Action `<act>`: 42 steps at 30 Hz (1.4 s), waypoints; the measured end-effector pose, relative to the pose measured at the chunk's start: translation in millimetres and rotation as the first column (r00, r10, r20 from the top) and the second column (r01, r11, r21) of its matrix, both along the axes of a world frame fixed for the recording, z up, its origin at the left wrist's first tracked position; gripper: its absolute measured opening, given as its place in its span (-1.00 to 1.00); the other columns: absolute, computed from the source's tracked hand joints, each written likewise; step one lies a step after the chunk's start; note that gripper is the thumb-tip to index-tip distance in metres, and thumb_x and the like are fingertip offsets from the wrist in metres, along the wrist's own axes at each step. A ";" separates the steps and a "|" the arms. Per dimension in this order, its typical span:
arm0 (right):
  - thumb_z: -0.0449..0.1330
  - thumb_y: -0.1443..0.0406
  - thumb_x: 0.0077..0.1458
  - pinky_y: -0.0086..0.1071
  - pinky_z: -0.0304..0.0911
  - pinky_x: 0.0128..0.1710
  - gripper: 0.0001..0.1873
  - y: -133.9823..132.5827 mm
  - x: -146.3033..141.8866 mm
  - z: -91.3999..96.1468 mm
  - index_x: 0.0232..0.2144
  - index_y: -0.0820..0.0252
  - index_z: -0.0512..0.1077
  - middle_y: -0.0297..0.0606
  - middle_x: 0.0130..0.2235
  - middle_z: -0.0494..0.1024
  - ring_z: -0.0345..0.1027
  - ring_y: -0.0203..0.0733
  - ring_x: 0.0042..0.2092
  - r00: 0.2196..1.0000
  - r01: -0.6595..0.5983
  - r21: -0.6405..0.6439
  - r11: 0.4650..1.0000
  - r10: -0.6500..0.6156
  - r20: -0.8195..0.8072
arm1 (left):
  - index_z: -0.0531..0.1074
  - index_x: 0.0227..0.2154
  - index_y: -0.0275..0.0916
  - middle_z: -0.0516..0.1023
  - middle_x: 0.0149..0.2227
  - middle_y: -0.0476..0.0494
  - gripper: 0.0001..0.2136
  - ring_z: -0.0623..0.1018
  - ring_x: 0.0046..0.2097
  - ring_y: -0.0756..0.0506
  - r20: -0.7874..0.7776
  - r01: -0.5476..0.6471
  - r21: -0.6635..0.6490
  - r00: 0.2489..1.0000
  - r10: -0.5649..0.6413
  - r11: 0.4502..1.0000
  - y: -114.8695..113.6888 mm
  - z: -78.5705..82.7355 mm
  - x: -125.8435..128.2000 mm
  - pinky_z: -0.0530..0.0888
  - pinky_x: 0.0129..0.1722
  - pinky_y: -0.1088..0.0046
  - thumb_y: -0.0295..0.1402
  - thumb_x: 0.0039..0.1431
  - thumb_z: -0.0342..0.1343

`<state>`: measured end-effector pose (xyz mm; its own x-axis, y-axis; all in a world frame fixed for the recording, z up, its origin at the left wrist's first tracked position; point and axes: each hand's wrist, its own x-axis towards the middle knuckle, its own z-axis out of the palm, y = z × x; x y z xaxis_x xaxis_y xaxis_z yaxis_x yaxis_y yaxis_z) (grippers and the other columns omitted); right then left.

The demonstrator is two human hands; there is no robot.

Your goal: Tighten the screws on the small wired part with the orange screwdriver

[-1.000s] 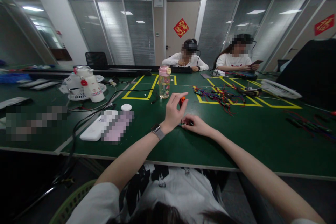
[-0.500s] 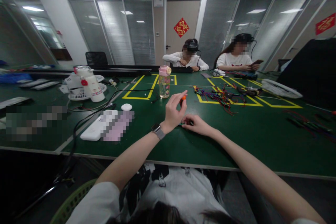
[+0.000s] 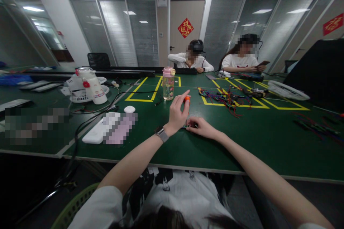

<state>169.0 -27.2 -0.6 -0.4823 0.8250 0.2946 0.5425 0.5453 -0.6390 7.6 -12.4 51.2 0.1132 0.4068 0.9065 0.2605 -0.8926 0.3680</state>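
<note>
My left hand (image 3: 177, 113), with a watch on its wrist, is raised a little above the green table (image 3: 242, 139). Its fingers are closed round the orange top of a small tool (image 3: 187, 99). The tool's shaft is hidden behind the fingers. My right hand (image 3: 201, 126) rests on the table just right of it, pinching a small dark part with coloured wires (image 3: 189, 126). I cannot make out that part in detail.
A clear bottle with a pink lid (image 3: 168, 83) stands behind my hands. A heap of coloured wires (image 3: 224, 98) lies in a yellow-taped square. A white fan (image 3: 88, 86), cables and a white device (image 3: 96, 132) sit left. Two people sit at the far edge.
My left hand has turned slightly and its fingertips have shifted on the orange tool top, which now sits a bit higher. My right hand stays in place.
</note>
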 end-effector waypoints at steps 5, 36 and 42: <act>0.20 0.29 0.04 -0.42 0.16 -0.41 -0.89 -0.8 -0.3 1.0 -0.38 0.23 0.40 -0.36 -0.46 0.38 0.23 -0.29 -0.44 1.000 0.007 -0.008 1.000 -0.007 -0.004 | 0.45 -0.13 -0.21 0.40 -0.29 -0.08 -0.80 0.42 -0.22 -0.04 0.027 -0.099 0.051 0.995 0.098 0.994 0.4 1.5 0.9 0.41 -0.17 0.41 -0.27 0.24 0.09; 0.15 0.38 -0.05 -0.44 0.14 -0.42 -0.89 0.2 1.4 -2.2 -0.37 0.23 0.37 -0.35 -0.45 0.38 0.20 -0.29 -0.43 1.000 -0.012 -0.007 1.000 0.012 -0.011 | 0.47 -0.15 -0.22 0.33 -0.30 -0.09 -0.80 0.39 -0.24 -0.03 0.010 -0.099 0.056 0.995 0.098 0.994 0.4 0.8 0.5 0.39 -0.19 0.43 -0.27 0.25 0.07; 0.12 0.42 -0.08 -0.45 0.14 -0.42 -0.88 1.6 2.7 -3.4 -0.38 0.24 0.36 -0.37 -0.45 0.36 0.20 -0.31 -0.44 1.000 -0.025 -0.002 1.000 0.025 -0.001 | 0.37 0.02 -0.23 0.41 -0.15 -0.16 -0.69 0.41 -0.09 -0.07 -0.031 -0.010 0.022 0.999 0.011 1.000 -1.0 0.6 -1.6 0.37 -0.05 0.38 -0.37 0.36 -0.20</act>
